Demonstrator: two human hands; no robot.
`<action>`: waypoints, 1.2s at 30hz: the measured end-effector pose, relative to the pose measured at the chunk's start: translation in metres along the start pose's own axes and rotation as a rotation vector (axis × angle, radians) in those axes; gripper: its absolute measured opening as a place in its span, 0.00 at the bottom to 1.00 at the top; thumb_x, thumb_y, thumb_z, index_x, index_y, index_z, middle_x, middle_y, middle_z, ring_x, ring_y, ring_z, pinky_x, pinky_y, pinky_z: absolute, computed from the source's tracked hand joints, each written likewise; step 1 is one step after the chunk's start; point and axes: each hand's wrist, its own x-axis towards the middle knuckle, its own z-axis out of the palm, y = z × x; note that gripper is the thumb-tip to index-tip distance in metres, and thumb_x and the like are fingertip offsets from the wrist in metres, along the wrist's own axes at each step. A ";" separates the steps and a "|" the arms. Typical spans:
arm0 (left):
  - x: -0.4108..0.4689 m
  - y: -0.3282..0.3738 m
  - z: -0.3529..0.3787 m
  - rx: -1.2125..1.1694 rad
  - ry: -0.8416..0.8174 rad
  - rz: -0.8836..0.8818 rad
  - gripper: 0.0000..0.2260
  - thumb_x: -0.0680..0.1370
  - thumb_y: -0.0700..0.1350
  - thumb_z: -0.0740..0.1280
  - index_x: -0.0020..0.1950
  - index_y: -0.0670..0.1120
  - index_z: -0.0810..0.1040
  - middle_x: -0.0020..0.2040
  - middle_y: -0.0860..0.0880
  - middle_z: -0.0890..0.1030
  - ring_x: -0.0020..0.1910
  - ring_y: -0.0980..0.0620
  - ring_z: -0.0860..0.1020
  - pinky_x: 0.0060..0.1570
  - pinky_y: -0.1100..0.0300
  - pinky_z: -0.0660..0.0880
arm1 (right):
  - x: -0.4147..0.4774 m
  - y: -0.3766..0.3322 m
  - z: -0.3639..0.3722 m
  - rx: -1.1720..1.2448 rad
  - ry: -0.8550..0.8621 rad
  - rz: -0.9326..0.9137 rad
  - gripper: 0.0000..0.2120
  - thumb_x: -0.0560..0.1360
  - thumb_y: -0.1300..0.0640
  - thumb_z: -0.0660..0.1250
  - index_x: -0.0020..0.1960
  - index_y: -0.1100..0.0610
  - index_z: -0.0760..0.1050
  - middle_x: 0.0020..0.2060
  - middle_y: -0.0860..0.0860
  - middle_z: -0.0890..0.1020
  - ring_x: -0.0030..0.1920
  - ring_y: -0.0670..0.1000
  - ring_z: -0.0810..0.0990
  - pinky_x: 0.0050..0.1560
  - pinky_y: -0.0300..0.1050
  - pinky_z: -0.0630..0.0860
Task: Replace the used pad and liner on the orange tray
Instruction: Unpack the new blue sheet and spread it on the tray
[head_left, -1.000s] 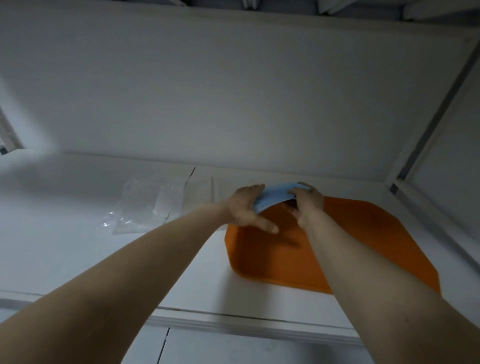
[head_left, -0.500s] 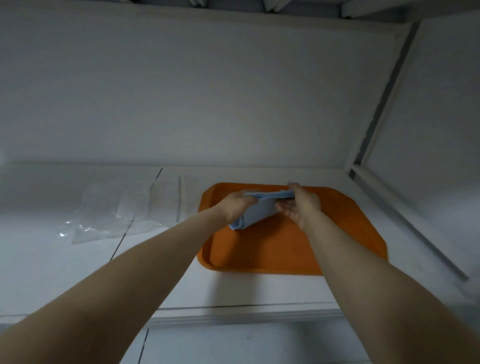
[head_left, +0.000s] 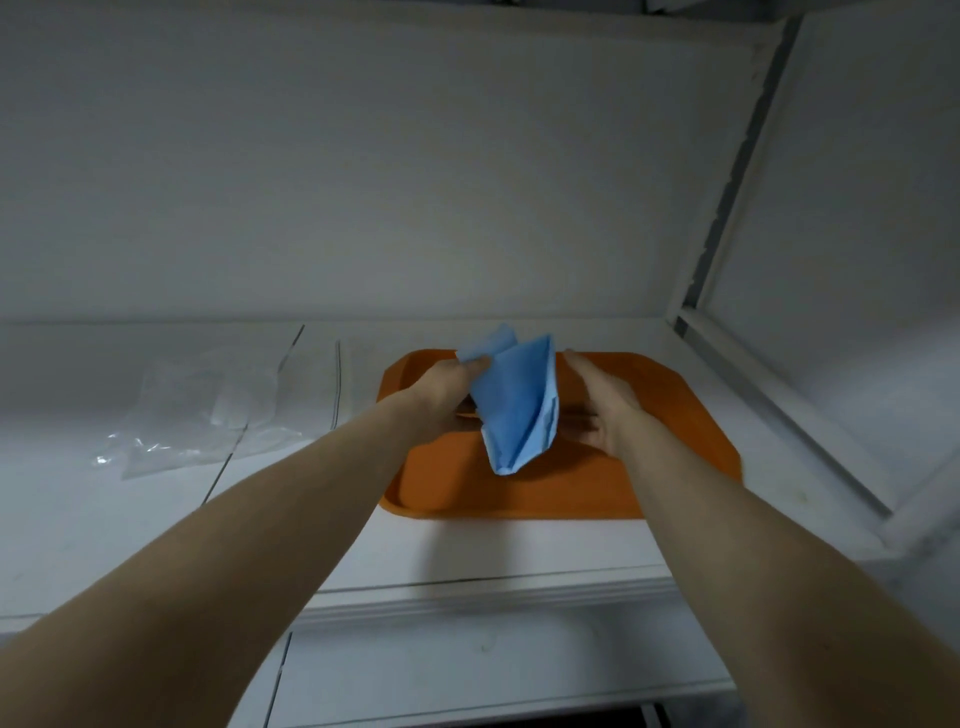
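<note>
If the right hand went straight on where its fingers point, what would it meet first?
Likely the orange tray's far rim, then the back wall. The blue pad hangs left of the right hand, seemingly off that line; depth unclear.

Showing two bare arms, with the left forearm (head_left: 291, 493) and the right forearm (head_left: 727, 525) lying uncovered all the way down to the wrists, each narrowing smoothly toward its end. Showing the left grip (head_left: 447, 387) and the right grip (head_left: 605, 410) equally bare, finer detail blurring in dim light.

The tray (head_left: 675, 395) lies on the counter (head_left: 493, 545), plastic bag (head_left: 197, 410) to its left, pad (head_left: 519, 410) above.
</note>
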 end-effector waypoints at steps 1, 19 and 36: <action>-0.001 0.000 0.001 -0.028 -0.011 -0.020 0.13 0.81 0.52 0.59 0.61 0.46 0.70 0.53 0.46 0.77 0.54 0.45 0.76 0.51 0.50 0.73 | 0.000 0.001 0.000 -0.039 -0.013 -0.003 0.32 0.67 0.39 0.73 0.65 0.52 0.70 0.55 0.57 0.79 0.51 0.57 0.81 0.45 0.49 0.81; 0.007 -0.013 -0.005 0.938 0.479 0.069 0.27 0.77 0.41 0.60 0.75 0.47 0.58 0.73 0.40 0.60 0.73 0.38 0.59 0.71 0.47 0.61 | -0.003 0.007 -0.021 -0.899 0.022 -0.367 0.33 0.72 0.70 0.56 0.75 0.50 0.61 0.73 0.54 0.65 0.71 0.55 0.66 0.63 0.40 0.69; 0.001 -0.035 0.034 1.288 -0.241 0.110 0.37 0.70 0.55 0.73 0.75 0.50 0.61 0.73 0.50 0.65 0.71 0.48 0.65 0.69 0.54 0.66 | -0.010 0.007 -0.034 -1.151 -0.114 -0.284 0.24 0.72 0.63 0.68 0.68 0.59 0.72 0.68 0.55 0.72 0.67 0.54 0.71 0.63 0.41 0.69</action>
